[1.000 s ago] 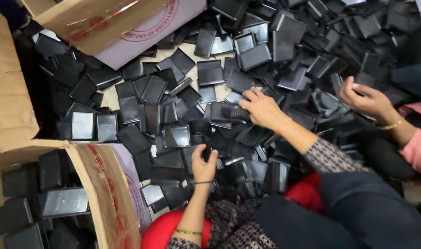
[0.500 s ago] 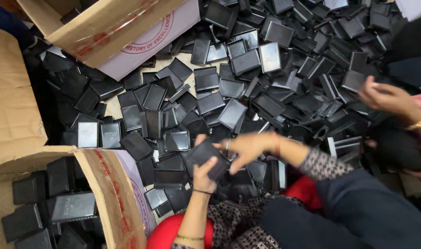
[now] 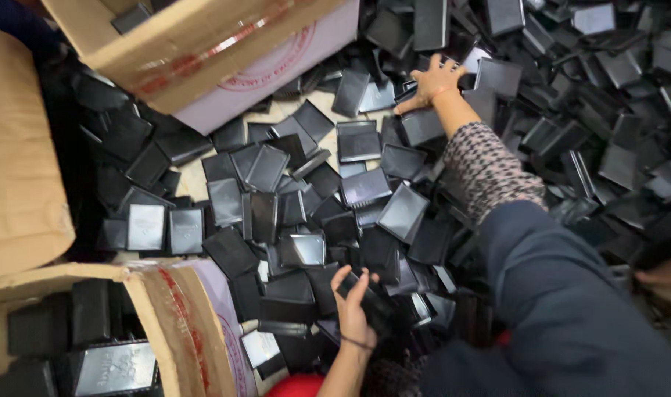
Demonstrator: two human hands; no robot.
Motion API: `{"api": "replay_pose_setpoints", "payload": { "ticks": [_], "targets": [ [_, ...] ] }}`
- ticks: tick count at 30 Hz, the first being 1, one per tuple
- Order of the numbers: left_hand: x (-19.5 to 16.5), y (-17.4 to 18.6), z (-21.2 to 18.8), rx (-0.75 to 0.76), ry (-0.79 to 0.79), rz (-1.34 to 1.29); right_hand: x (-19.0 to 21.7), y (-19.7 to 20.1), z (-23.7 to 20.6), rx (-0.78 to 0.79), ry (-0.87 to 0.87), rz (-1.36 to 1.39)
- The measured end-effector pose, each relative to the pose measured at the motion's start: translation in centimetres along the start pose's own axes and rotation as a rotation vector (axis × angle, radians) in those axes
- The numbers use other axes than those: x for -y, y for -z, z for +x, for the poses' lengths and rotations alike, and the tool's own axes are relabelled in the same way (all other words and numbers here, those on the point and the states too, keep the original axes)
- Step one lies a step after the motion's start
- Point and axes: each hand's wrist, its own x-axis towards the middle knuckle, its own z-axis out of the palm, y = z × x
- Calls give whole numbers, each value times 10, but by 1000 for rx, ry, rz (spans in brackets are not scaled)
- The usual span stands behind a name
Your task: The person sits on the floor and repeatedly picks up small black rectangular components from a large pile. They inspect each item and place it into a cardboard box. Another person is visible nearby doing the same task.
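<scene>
**Two hands in a heap of black plastic trays**

Your left hand [image 3: 352, 309] sits low in the view, near your body, with its fingers curled around a flat black rectangular plastic piece [image 3: 372, 301]; the grip is pinching that piece between thumb and fingers, and the piece lies right at the near edge of the heap. A thin dark band circles that wrist.

Your right hand [image 3: 432, 79] is stretched far out across the pile, the arm in a patterned knit sleeve [image 3: 486, 165] under a dark blue outer sleeve [image 3: 563, 294]. Its fingers are spread and lie flat on the shallow black rectangular plastic trays [image 3: 424, 125] at the far side of the heap; you cannot tell from here whether the grip has closed on any one of them.

The loose heap of black trays [image 3: 306, 198] covers most of the floor between the two hands, the trays lying tilted, overlapping and turned every way, with a pale patch of floor [image 3: 277, 114] showing through near the top.

A brown cardboard box with a white side and a red round stamp [image 3: 225, 51] stands at the upper left, holding a few trays. A second open cardboard box [image 3: 166, 323] sits at the lower left, just beside your left hand, with black trays stacked inside it.

Another person's hand [image 3: 662, 279] shows at the right edge
</scene>
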Motion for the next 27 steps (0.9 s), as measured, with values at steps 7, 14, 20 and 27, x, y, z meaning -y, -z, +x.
{"api": "replay_pose_setpoints", "payload": {
  "ticks": [7, 14, 20, 27],
  "targets": [
    [4, 3, 29, -5, 11, 68, -2, -38, -80, 157, 198, 123],
    [-25, -10, 34, 109, 0, 95, 4, -84, -198, -206, 468, 327],
    [-57, -18, 15, 188, 14, 72, -16, -107, -304, -458, 458, 491],
    [-98, 4, -23, 288, -84, -213, -19, -151, -443, -655, 567, 231]
  ]
}}
